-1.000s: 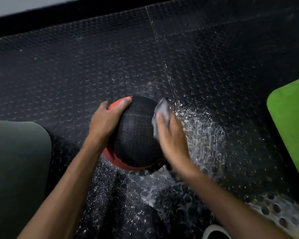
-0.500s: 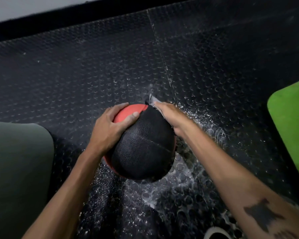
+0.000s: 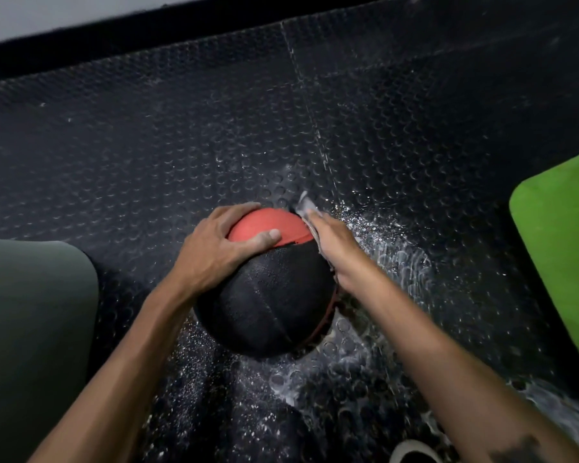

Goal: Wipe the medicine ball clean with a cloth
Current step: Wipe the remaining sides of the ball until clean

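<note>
Left hand (image 3: 211, 252) gripping pebbled black-and-red medicine ball (image 3: 268, 295), right hand (image 3: 335, 242) pressing crumpled grey cloth (image 3: 306, 208) against it, wet studded rubber floor (image 3: 415, 128)

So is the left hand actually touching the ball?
Touching. The head view shows the left hand gripping the medicine ball, thumb lying across its red panel.
</note>
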